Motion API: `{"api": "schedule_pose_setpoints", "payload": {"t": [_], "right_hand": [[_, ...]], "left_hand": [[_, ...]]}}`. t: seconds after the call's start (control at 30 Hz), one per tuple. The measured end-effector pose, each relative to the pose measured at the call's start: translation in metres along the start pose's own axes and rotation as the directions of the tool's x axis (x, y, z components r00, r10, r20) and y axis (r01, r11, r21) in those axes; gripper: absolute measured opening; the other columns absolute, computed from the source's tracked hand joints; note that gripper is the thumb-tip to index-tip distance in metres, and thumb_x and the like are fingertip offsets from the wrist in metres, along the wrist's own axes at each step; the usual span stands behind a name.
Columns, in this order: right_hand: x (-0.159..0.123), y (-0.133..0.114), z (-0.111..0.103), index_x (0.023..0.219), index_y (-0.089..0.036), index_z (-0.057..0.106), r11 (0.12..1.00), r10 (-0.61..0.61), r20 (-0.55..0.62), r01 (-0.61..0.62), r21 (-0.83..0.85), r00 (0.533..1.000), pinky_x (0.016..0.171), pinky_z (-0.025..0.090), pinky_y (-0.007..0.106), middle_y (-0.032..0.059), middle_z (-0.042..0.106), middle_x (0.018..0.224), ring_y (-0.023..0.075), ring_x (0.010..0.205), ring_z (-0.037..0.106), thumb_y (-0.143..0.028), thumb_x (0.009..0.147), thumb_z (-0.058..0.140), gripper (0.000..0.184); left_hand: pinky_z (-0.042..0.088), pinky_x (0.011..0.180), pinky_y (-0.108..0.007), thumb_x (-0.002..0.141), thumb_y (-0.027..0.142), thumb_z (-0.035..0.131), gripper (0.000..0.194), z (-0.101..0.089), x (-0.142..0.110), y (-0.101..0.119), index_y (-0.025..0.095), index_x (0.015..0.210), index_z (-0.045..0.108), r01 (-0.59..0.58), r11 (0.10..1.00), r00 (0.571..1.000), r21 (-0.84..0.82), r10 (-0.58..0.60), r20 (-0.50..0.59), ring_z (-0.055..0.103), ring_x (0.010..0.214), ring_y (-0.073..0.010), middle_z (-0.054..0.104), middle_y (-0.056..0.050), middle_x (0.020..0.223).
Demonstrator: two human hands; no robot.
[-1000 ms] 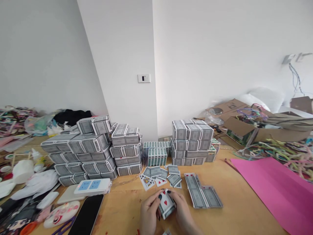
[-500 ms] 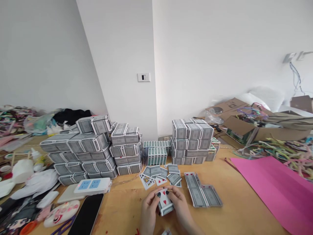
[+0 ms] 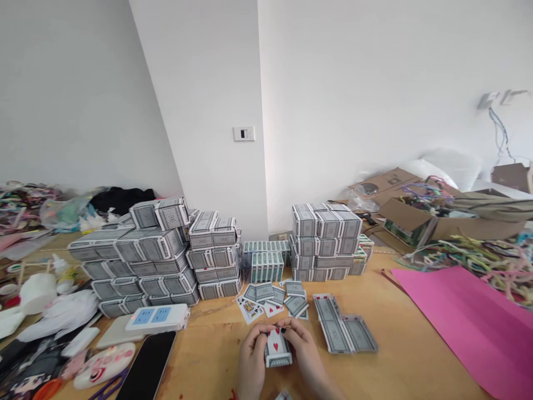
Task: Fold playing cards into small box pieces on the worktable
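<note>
Between my two hands is a small folded playing-card block (image 3: 276,349) with a hearts face up and patterned card backs along its near edge. My left hand (image 3: 252,355) grips its left side, and my right hand (image 3: 305,353) pinches its far right corner; both sets of fingertips meet near its far edge. Just beyond lie loose playing cards (image 3: 262,293), some face down, with a king of clubs and a hearts card showing. To the right of my right hand rests an L-shaped piece of joined cards (image 3: 343,328). Part of another card (image 3: 283,395) shows at the bottom edge.
Stacked card blocks stand at left (image 3: 156,261), mid-left (image 3: 214,255) and right (image 3: 322,244), with green-backed card packs (image 3: 266,265) between. A phone (image 3: 147,366) and a power strip (image 3: 158,318) lie left. Pink paper (image 3: 466,328) and a cardboard box (image 3: 445,233) are at right.
The card block has turned so its near edge sits more level and has shifted slightly left. My fingers have moved to its far edge, with the thumbs now near the far corners.
</note>
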State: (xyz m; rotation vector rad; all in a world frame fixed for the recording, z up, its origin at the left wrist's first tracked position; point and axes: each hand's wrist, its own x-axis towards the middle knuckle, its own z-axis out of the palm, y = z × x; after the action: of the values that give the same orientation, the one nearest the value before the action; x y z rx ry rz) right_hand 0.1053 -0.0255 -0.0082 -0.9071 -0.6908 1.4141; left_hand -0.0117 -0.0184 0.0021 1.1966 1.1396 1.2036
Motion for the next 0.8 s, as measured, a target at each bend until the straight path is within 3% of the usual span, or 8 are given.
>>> {"api": "schedule_pose_setpoints", "payload": {"t": [0.33, 0.8], "right_hand": [[0.0009, 0.0021, -0.0002, 0.060, -0.017, 0.057, 1.000, -0.011, -0.025, 0.011, -0.002, 1.000, 0.048, 0.033, 0.021, -0.0036, 0.054, 0.053, 0.0110, 0.047, 0.045, -0.022, 0.058, 0.060, 0.005], [-0.0025, -0.0038, 0.0050, 0.060, -0.018, 0.053, 0.998, -0.011, 0.011, 0.012, -0.062, 1.000, 0.048, 0.034, 0.021, -0.0040, 0.055, 0.054, 0.0116, 0.049, 0.046, -0.023, 0.058, 0.060, 0.009]], "left_hand": [[0.046, 0.059, -0.026, 0.062, 0.027, 0.050, 0.021, 0.0001, -0.0016, 0.0068, 0.015, 0.072, 0.064, 0.016, 0.999, 0.999, -0.046, -0.015, 0.029, 0.058, 0.067, -0.0196, 0.065, -0.003, 0.073], [0.043, 0.054, -0.024, 0.060, 0.029, 0.047, 0.019, -0.0014, 0.0018, 0.0055, 0.017, 0.058, 0.061, 0.010, 0.998, 0.999, 0.060, -0.008, -0.040, 0.054, 0.058, -0.0166, 0.061, -0.001, 0.062]]}}
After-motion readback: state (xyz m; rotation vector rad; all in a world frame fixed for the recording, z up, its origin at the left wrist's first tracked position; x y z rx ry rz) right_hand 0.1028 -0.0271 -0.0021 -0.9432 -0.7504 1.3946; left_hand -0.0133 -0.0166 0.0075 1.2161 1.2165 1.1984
